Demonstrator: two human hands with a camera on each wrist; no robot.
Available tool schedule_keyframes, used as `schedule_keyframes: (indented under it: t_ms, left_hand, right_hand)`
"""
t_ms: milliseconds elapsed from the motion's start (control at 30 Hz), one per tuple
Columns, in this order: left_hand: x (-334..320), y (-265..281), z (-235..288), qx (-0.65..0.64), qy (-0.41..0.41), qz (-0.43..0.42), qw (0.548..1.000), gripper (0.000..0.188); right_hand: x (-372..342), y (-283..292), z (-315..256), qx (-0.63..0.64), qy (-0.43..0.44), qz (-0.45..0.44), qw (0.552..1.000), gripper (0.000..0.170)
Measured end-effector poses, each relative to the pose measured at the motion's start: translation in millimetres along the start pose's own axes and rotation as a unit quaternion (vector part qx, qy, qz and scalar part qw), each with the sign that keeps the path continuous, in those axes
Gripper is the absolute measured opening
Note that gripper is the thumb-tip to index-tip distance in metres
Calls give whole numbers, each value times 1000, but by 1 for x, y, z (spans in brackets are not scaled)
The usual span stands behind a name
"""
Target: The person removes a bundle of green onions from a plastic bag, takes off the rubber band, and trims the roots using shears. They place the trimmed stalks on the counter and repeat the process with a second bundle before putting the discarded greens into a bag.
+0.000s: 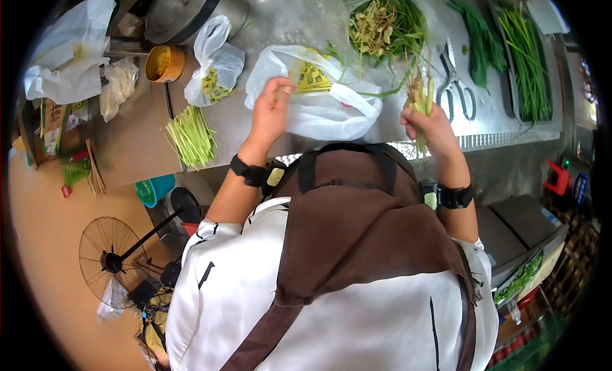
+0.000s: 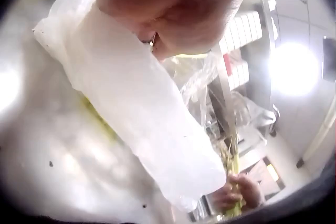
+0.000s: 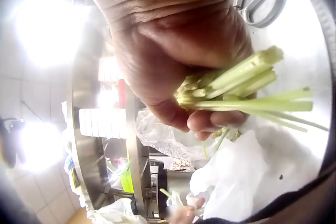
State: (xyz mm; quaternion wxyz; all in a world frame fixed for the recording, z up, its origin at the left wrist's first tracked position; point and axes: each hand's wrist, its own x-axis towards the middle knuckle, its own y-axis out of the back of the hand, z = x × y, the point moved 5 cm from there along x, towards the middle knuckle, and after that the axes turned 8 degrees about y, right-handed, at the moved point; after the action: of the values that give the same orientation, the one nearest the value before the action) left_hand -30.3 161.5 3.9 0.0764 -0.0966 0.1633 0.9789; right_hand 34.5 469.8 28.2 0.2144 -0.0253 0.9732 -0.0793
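Observation:
In the head view my right hand (image 1: 426, 123) grips a bundle of pale green vegetable stalks (image 1: 420, 94) upright, their brownish wispy ends at the top. Cut ends of the stalks (image 3: 252, 79) poke out past the curled fingers in the right wrist view. My left hand (image 1: 271, 109) is raised at the left rim of an open white plastic bag (image 1: 331, 119), thumb and fingers pinching a thin pale green stalk (image 2: 191, 56). Inside the bag lies something with yellow printing (image 1: 312, 78). A neat pile of cut stalks (image 1: 192, 136) lies left of the bag.
Behind the bag lies a heap of leafy greens with roots (image 1: 386, 27). Scissors (image 1: 456, 90) lie right of my right hand, with a tray of long green stalks (image 1: 526, 65) farther right. A knotted plastic bag (image 1: 213, 65), an orange tin (image 1: 164, 64) and a large pot (image 1: 191, 14) stand left.

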Motion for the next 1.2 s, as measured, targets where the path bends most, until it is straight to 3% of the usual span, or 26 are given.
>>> schedule_keyframes:
  t_ms: [33,100,167,233,267,333,400,467,633,733,800,933,1100,1200]
  left_hand:
    - [-1,5,8,0,-2,3,1000,12]
    - [-3,18,15,-261,115,33,958,15]
    - [-2,27,14,-260,135,33,955,18]
    - [1,27,5,-207,193,-44,958,21]
    - [1,24,0,-131,236,-31,962,23]
    - [5,15,-16,-150,278,-49,948,23]
    - [3,6,-26,-205,325,-73,920,22]
    - [2,3,-23,-236,319,-82,914,22]
    - [-1,2,-14,-340,304,-117,883,21]
    - [0,-1,-15,-370,283,-150,872,21]
    - [0,-3,-11,-408,260,-171,858,22]
    - [-2,-1,-1,-436,233,-172,852,22]
    - [-6,2,7,-506,201,-217,810,27]
    - [-10,4,6,-469,221,-182,836,23]
  right_hand:
    - [0,-2,-1,2,0,-5,1000,15]
    - [1,-4,-3,4,2,-13,1000,15]
    - [2,-9,-3,17,-8,-39,999,16]
    - [4,-14,-6,14,-9,-40,999,24]
    - [6,-22,-12,22,7,-56,998,29]
    - [13,-35,-15,19,34,-85,996,40]
    - [24,-50,-17,-2,23,-123,992,40]
    - [36,-60,-7,-30,-1,-177,984,34]
    - [52,-77,18,-86,-31,-211,973,24]
    - [60,-78,17,-81,0,-195,978,22]
    - [66,-78,6,-47,50,-126,990,19]
    - [71,-93,-9,-58,71,-128,988,16]
    - [66,-111,-31,-109,136,-108,979,14]
    - [68,-113,-38,-100,126,-90,983,14]
